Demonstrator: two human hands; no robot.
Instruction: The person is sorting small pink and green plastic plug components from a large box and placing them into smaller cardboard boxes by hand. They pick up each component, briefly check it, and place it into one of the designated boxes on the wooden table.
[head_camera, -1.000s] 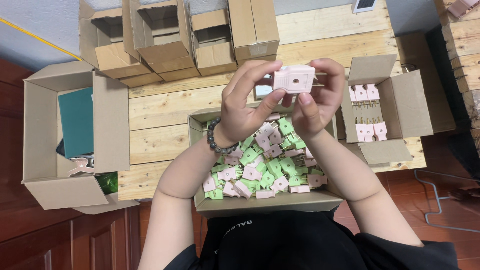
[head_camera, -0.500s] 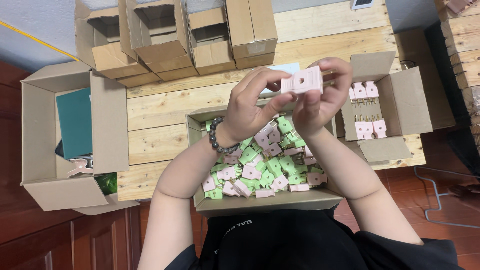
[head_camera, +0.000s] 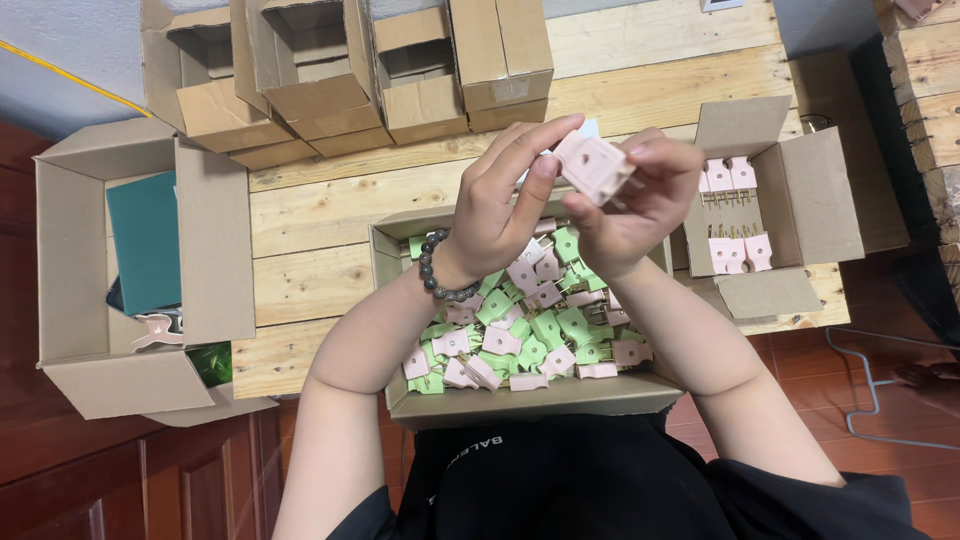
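Both my hands hold one pale pink plug (head_camera: 594, 166) above an open cardboard box (head_camera: 530, 402). My left hand (head_camera: 505, 205), with a dark bead bracelet on its wrist, grips the plug's left side with fingertips. My right hand (head_camera: 640, 205) cradles it from the right and below. The box beneath is heaped with several loose pink and green plugs (head_camera: 520, 330). To the right, a smaller open box (head_camera: 810, 200) holds pink plugs (head_camera: 735, 215) lined up in neat rows.
A large open carton (head_camera: 80, 350) at the left holds a teal flat item (head_camera: 145, 240) and a pink clip. Several empty folded cartons (head_camera: 330, 70) stand at the back of the wooden pallet table (head_camera: 310, 220). A cable lies on the red floor at right.
The pink plug has been turned in my fingers from a level position to a tilted one. Both hands stay raised over the box.
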